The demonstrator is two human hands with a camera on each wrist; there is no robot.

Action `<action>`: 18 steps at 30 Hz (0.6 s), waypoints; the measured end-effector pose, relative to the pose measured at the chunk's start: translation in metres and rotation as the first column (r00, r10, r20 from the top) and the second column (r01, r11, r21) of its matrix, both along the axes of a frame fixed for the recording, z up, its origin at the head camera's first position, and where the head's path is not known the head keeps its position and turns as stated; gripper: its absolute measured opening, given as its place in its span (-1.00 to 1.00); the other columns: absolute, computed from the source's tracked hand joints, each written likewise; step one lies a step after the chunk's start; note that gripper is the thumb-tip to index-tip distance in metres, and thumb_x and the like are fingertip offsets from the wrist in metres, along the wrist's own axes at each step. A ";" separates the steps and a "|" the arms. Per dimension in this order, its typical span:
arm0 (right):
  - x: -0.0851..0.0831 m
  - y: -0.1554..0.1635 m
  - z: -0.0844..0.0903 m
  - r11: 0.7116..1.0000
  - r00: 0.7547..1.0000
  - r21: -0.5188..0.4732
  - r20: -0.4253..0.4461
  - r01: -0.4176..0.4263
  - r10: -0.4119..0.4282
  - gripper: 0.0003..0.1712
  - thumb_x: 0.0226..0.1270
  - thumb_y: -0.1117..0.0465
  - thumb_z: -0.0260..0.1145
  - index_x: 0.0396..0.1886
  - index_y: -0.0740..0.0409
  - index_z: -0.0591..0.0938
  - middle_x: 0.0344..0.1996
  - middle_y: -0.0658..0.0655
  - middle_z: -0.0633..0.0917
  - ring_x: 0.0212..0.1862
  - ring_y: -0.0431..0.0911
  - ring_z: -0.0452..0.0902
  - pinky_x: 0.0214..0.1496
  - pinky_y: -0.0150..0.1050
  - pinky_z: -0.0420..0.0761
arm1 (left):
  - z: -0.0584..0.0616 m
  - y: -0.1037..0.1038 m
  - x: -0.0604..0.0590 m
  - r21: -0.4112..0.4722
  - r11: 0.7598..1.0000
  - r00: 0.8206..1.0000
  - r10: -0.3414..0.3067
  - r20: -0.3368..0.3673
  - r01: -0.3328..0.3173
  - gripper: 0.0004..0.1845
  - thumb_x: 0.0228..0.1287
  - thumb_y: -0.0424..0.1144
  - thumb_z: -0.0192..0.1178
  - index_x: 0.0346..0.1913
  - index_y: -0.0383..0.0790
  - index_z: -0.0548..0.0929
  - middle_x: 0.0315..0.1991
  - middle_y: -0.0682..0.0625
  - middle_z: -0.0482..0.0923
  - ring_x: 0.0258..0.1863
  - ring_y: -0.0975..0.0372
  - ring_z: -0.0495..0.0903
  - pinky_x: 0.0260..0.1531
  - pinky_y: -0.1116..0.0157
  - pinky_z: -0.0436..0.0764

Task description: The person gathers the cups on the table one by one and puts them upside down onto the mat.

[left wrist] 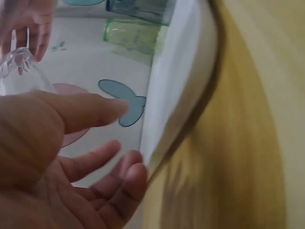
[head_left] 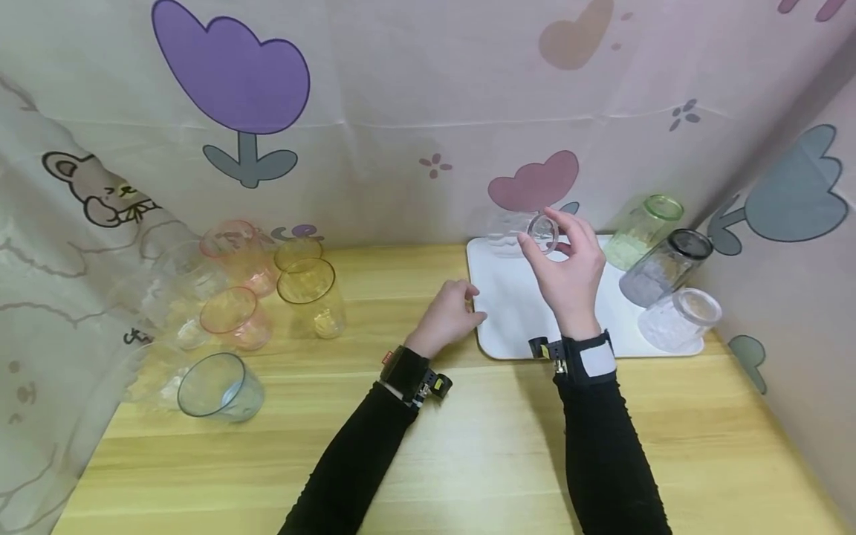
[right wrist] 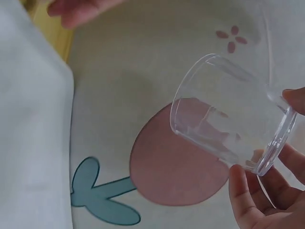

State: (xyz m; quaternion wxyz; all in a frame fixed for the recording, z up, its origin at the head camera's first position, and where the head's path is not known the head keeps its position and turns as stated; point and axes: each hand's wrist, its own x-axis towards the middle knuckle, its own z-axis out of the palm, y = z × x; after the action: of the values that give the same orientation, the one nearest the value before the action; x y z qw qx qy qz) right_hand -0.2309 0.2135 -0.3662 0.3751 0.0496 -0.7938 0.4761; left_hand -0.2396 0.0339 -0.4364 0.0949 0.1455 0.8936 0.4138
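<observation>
My right hand grips a clear cup around its thick base, thumb on one side and fingers on the other. The cup lies tilted in the air above the back of a white tray, its open mouth turned away from the palm. Beside the tray's left edge is my left hand, with bent, parted fingers and nothing between them. On the tray's right side stand an upturned green cup, a dark grey cup and another clear cup, also upside down.
At the left of the wooden table stand several cups, mouths up: yellow, pink, blue-grey and clear ones. A printed curtain hangs close behind the table and along both sides.
</observation>
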 end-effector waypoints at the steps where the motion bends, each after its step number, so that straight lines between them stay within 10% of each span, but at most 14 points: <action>1: -0.001 0.001 -0.001 1.000 1.000 0.008 0.006 0.009 -0.009 -0.45 0.21 0.22 0.59 0.21 0.19 0.71 0.12 0.21 0.68 0.08 -0.07 0.56 -0.01 -0.50 0.57 | -0.001 0.001 0.001 -0.035 0.999 1.000 -0.002 -0.008 0.001 -0.46 0.32 -0.23 0.43 0.27 -0.39 0.56 0.12 -0.19 0.50 0.01 0.11 0.58 0.10 0.26 0.63; 18: -0.032 0.072 -0.003 0.932 0.962 0.334 0.177 0.141 -0.209 -0.41 0.35 0.20 0.44 0.31 0.35 0.60 0.26 0.45 0.58 0.33 0.36 0.41 0.45 0.21 0.29 | -0.005 0.013 0.011 -0.129 0.991 0.997 0.036 0.068 -0.027 -0.26 0.32 -0.35 0.38 0.51 -0.37 0.36 0.41 -0.30 0.31 0.35 0.01 0.45 0.43 0.17 0.43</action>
State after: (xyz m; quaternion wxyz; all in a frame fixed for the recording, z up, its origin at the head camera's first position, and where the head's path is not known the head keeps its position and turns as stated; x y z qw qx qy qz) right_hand -0.2628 0.2857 -0.3689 0.3173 -0.0122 -0.8966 0.3087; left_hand -0.2286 0.0467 -0.4418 0.1287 0.1103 0.9167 0.3617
